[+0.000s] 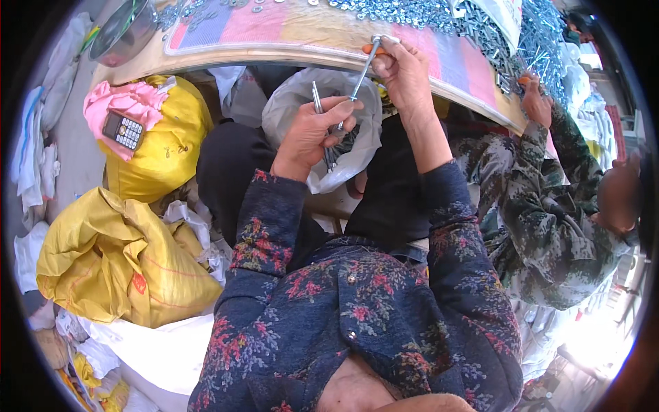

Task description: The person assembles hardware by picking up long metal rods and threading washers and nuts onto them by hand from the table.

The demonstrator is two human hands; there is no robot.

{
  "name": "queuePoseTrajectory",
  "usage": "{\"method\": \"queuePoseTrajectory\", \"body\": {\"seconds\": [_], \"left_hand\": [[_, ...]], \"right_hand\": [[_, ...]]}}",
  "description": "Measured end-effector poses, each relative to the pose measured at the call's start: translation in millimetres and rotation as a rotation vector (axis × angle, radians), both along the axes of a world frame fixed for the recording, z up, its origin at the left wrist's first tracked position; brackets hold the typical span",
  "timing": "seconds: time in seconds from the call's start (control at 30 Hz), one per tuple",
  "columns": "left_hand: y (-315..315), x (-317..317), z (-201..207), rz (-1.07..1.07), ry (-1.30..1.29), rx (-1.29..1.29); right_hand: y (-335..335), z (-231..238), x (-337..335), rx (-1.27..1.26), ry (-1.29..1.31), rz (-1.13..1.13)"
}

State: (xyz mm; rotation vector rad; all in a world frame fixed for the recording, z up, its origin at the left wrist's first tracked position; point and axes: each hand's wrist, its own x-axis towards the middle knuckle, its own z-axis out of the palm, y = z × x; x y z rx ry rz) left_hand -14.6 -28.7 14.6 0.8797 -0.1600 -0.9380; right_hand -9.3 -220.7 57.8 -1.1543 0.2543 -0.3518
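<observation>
Steel bolt (360, 81) slants up-right, spanning both hands: left hand (310, 130) clenched round lower shank plus spare bolts (318, 103); right hand (405, 72) pinches head end, at table edge (274, 53).

A worktop (274, 51) runs across the far side, with a heap of bolts (439, 14) on its right part and a metal bowl (127, 27) at its left end. Below its edge, a plastic bag (357, 147) lies in the person's lap. To the left, two sacks (117, 268) sit on the floor, a phone (123, 130) on the farther one. A co-worker (549, 233) sits to the right, one hand (535, 103) at the bolts.
</observation>
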Motion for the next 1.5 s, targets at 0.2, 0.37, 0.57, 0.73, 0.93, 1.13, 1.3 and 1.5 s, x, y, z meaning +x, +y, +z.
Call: {"method": "queuePoseTrajectory", "body": {"seconds": [0.2,0.37,0.57,0.73,0.93,1.13,1.3,1.5], "left_hand": [[-7.4,-1.5,-3.1,-0.037,0.092,-0.028],[-6.9,4.1,-6.0,-0.043,0.108,-0.017],[-13.2,5.6,-3.4,0.211,0.071,0.092],[-18.7,9.2,-8.5,0.202,0.104,0.091],[-21.4,9.0,-10.7,0.203,0.059,0.116],[-11.3,5.7,-15.1,0.187,0.013,0.166],[-1.1,1.2,-8.2,0.126,-0.023,0.147],[13.6,3.9,-9.4,0.056,0.049,0.073]], "right_hand": [[8.2,-4.3,-3.8,-0.142,-0.049,-0.109],[8.0,-7.0,-6.0,-0.712,-0.107,-0.24],[-31.3,12.9,-12.1,-0.757,-0.067,-0.076],[-140.1,-18.7,31.7,-1.486,0.286,-0.518],[-160.2,-31.5,52.7,-1.858,0.41,-0.59],[-73.2,2.5,16.7,-1.207,0.333,-0.221],[-34.5,15.2,-0.7,-0.865,0.112,0.143],[-25.9,41.1,-0.2,-0.969,0.119,0.427]]}}
